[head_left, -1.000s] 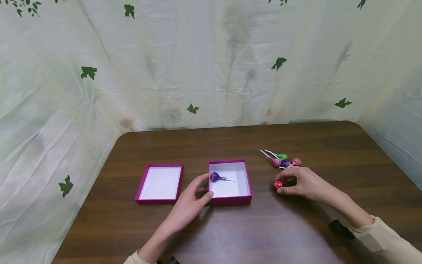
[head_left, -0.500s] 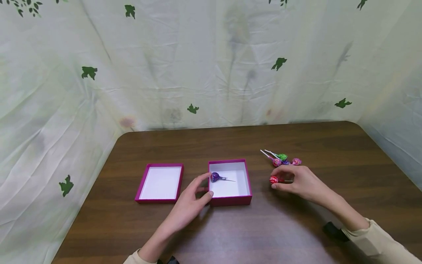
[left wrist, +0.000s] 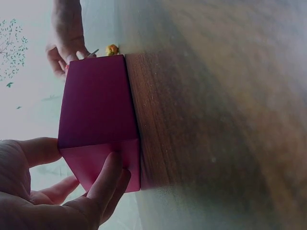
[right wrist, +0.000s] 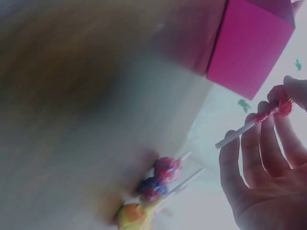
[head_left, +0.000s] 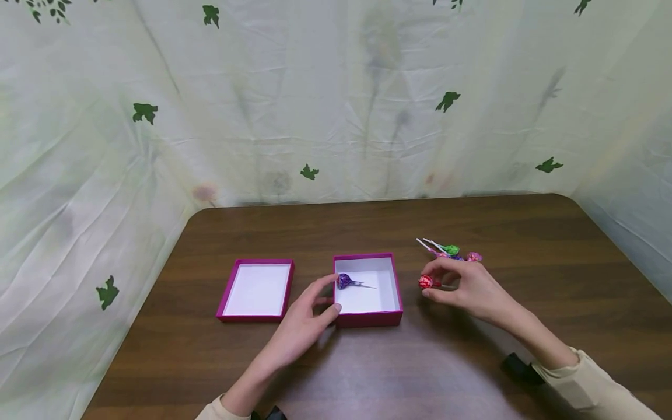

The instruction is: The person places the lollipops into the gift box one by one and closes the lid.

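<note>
Brown table [head_left: 420, 373] under a leaf-patterned curtain [head_left: 336, 87]: right hand [head_left: 469, 286] pinching a red lollipop [head_left: 426, 282]

Wood grain is filling the lower half of the head view, and pale cloth is hanging across the upper half. Right of centre, the right hand is holding the red lollipop by its candy end, thumb and fingertip closing on it. It is hovering between the box and the other sweets, touching neither; in the right wrist view its white stick is lying along the other fingers.

At lower centre, the magenta box [head_left: 370, 319] is standing open, a purple lollipop [head_left: 344, 281] lying inside by the left wall. The left hand [head_left: 301, 318] is resting against the box's left side, thumb and forefinger spread wide, not clenching. Left of it, a shallow magenta lid [head_left: 256, 290] is showing its white inside.

Behind the right hand, green [head_left: 450, 250] and pink [head_left: 474, 256] lollipops are lying clustered; the right wrist view is showing a yellow one [right wrist: 132, 216] too.
</note>
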`<control>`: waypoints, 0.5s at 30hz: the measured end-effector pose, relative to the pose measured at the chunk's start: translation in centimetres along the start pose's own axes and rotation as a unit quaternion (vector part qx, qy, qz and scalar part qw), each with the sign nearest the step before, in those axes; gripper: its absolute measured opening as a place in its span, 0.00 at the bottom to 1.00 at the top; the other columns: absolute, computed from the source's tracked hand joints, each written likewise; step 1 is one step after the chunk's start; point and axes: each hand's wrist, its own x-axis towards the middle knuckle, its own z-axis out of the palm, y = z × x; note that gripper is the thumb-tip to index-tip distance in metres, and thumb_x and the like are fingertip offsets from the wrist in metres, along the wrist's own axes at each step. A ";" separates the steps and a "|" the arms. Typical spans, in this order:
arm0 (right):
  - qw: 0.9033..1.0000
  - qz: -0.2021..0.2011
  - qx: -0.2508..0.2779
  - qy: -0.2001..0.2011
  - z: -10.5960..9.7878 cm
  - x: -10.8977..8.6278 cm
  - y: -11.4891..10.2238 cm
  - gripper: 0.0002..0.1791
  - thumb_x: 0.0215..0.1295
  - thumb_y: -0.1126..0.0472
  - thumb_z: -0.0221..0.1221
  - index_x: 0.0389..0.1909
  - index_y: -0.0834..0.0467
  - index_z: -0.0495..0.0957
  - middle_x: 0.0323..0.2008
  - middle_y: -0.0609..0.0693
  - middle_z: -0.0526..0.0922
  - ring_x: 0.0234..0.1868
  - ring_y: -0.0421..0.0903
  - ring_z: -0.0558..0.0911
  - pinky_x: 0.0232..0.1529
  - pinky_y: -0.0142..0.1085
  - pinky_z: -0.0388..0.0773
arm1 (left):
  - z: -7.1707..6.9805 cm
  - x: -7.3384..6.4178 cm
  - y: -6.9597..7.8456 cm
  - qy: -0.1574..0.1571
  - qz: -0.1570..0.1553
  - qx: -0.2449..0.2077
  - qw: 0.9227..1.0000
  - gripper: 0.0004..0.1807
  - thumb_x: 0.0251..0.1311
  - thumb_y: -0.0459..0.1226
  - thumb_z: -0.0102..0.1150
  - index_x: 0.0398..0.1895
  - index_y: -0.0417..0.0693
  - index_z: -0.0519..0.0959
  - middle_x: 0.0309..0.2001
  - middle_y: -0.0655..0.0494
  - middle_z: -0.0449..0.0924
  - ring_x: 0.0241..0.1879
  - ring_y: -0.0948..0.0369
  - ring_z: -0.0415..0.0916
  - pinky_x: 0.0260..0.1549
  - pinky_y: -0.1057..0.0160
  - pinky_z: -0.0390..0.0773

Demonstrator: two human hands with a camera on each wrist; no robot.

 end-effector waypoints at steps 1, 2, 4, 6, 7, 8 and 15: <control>1.000 -0.001 0.002 0.002 0.1 0.1 -0.2 0.18 0.52 0.59 0.75 0.41 0.42 0.80 0.34 0.36 0.81 0.35 0.37 0.80 0.39 0.35 0.79 | 0.0 0.0 0.0 0.000 -0.001 0.000 1.000 0.30 0.67 0.42 0.59 0.71 0.60 0.66 0.69 0.56 0.65 0.58 0.52 0.74 0.49 0.49 0.76; 1.000 -0.001 0.005 0.003 0.1 0.2 -0.4 0.17 0.52 0.59 0.74 0.41 0.42 0.80 0.34 0.36 0.81 0.35 0.37 0.80 0.40 0.35 0.79 | 0.0 0.0 0.0 0.000 -0.001 0.001 1.000 0.30 0.67 0.42 0.59 0.71 0.61 0.66 0.69 0.56 0.65 0.58 0.52 0.74 0.49 0.49 0.76; 1.000 -0.001 0.015 0.005 0.3 0.3 -0.9 0.17 0.53 0.58 0.74 0.41 0.42 0.80 0.34 0.35 0.81 0.35 0.37 0.81 0.40 0.35 0.79 | 0.0 0.0 0.0 -0.001 -0.003 0.000 1.000 0.30 0.67 0.42 0.59 0.71 0.61 0.66 0.69 0.56 0.65 0.58 0.52 0.74 0.49 0.49 0.76; 1.000 0.003 0.029 0.007 0.4 0.4 -1.3 0.16 0.55 0.57 0.73 0.42 0.42 0.80 0.35 0.35 0.82 0.35 0.38 0.81 0.40 0.36 0.79 | 0.0 0.0 0.0 -0.002 -0.007 0.000 1.000 0.30 0.67 0.42 0.59 0.71 0.61 0.66 0.69 0.56 0.64 0.58 0.52 0.74 0.50 0.48 0.75; 0.999 0.005 0.036 0.009 0.5 0.5 -1.6 0.15 0.55 0.56 0.73 0.42 0.42 0.81 0.36 0.35 0.82 0.35 0.38 0.81 0.40 0.36 0.79 | 0.0 0.0 0.0 -0.003 -0.009 -0.002 1.000 0.30 0.67 0.42 0.59 0.71 0.61 0.66 0.69 0.56 0.64 0.58 0.51 0.74 0.50 0.48 0.75; 0.999 0.007 0.043 0.010 0.5 0.5 -1.9 0.15 0.56 0.55 0.72 0.42 0.42 0.81 0.37 0.35 0.82 0.35 0.38 0.81 0.40 0.37 0.79 | 0.0 0.0 0.1 -0.004 -0.010 -0.004 1.000 0.30 0.67 0.42 0.59 0.71 0.61 0.66 0.69 0.56 0.64 0.58 0.51 0.73 0.50 0.48 0.75; 0.994 0.011 0.107 0.028 0.5 1.4 -5.3 0.15 0.57 0.63 0.71 0.44 0.51 0.82 0.38 0.42 0.82 0.35 0.45 0.81 0.41 0.39 0.79 | 0.0 0.1 0.1 -0.006 -0.011 -0.007 1.000 0.30 0.67 0.42 0.59 0.71 0.60 0.66 0.70 0.56 0.64 0.58 0.51 0.73 0.50 0.48 0.76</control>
